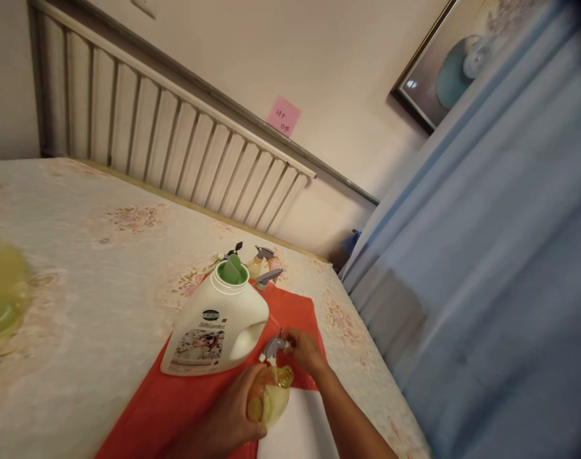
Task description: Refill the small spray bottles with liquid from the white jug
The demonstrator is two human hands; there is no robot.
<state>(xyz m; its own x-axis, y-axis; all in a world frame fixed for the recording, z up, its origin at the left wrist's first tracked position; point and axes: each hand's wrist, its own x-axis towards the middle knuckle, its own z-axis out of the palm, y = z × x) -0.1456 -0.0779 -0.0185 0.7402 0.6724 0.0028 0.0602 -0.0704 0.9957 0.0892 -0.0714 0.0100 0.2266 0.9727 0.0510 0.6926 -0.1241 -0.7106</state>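
Left hand: lower centre of the frame, fingers wrapped closed around the body of a small translucent yellow plastic spray bottle, which you hold tilted just above the cloth.

Right hand: just right of the bottle, fingertips pinched on the grey plastic trigger sprayer head sitting at the bottle's neck. Whether that head is threaded on or loose, you cannot tell from here.

Risk: the bottle leans in your grip; if the head is free, any liquid inside could run out onto the cloth. A hard twist with the bottle held only in one palm could make it slip.

Risk: the tall white plastic detergent jug with a moulded handle and an open green pouring spout stands touching-close to your left hand, uncapped. A knock from your knuckles or elbow would tip it and spill it.

Underlay: red-orange cloth spread on the floral cream bedspread; soft footing, so anything upright stands unsteadily. A white sheet lies at the bottom edge.

Behind the jug, centre frame: a cluster of further small spray bottles with grey triggers, near enough to be toppled if the jug goes.

Left edge: yellow-green translucent bowl-like object, well apart.

Right side: blue curtain. Upper frame: ribbed headboard, pink sticky note, framed picture.
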